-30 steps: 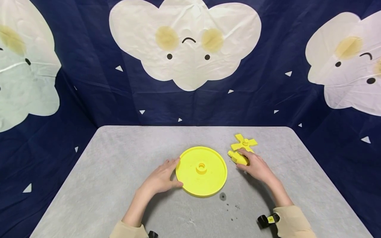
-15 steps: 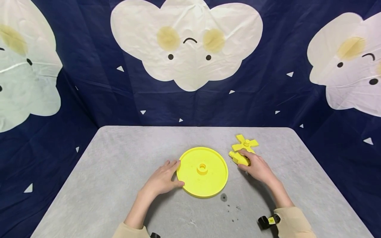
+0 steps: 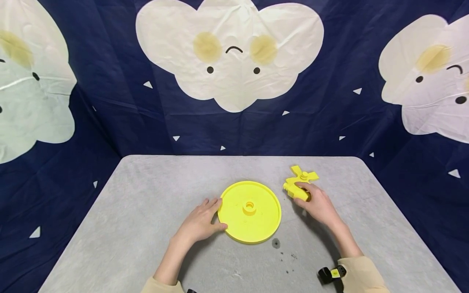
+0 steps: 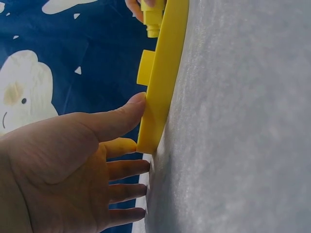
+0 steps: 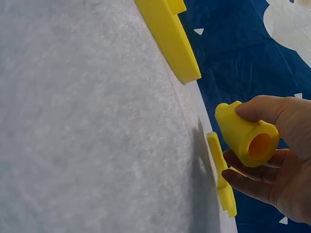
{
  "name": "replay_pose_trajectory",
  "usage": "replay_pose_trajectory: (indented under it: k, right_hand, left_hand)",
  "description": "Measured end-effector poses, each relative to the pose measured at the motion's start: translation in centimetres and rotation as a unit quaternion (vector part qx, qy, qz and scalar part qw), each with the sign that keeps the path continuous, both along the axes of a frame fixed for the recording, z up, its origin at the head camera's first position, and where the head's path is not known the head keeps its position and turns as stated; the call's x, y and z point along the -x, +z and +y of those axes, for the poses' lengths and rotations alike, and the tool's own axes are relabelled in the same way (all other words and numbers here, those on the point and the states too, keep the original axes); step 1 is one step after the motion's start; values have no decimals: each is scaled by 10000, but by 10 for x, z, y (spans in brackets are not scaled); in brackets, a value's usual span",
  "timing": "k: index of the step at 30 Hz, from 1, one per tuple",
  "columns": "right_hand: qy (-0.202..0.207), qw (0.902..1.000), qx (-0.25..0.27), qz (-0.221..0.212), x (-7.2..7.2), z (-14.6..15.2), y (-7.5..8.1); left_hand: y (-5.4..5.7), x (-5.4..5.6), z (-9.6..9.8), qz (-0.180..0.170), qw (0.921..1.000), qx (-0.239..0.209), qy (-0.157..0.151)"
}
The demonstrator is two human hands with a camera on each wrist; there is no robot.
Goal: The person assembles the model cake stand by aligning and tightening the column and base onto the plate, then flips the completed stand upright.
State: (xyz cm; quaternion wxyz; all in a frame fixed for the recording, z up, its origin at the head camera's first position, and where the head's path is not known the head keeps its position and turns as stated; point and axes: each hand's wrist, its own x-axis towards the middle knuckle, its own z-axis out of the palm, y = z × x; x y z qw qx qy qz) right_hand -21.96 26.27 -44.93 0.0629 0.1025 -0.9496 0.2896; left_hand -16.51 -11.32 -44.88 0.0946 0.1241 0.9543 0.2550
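A round yellow tray [image 3: 234, 224] with a raised rim and a short hollow post [image 3: 249, 208] at its centre lies flat on the table. At its left edge my left hand [image 3: 199, 221] rests with spread, straight fingers, the thumb touching the rim [image 4: 158, 102]. My right hand [image 3: 321, 206] pinches a yellow hollow piece [image 5: 245, 131] between thumb and fingers, raised above the table. That piece has a narrow knob at one end and a round hole at the other. Just behind it lies a yellow propeller-shaped part [image 3: 304, 175] with a small peg, partly covered by the piece and hand.
The grey table [image 3: 154, 183] has rounded far corners and dark spots [image 3: 276, 243] right of the tray's front. Dark blue cloth [image 3: 234, 134] with white clouds hangs behind and at both sides. A black wrist device [image 3: 331, 274] sits at my right sleeve.
My right hand has lifted the hollow piece off the table and shifted it slightly away from me. The left hand and the tray stay almost where they were.
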Motion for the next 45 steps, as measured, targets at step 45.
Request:
replay_pose_trajectory:
  k: [45]
  right_hand:
    - [162, 9862, 1583, 460, -18, -83, 29]
  left_hand:
    - [-4, 2, -7, 202, 9995, -233, -35]
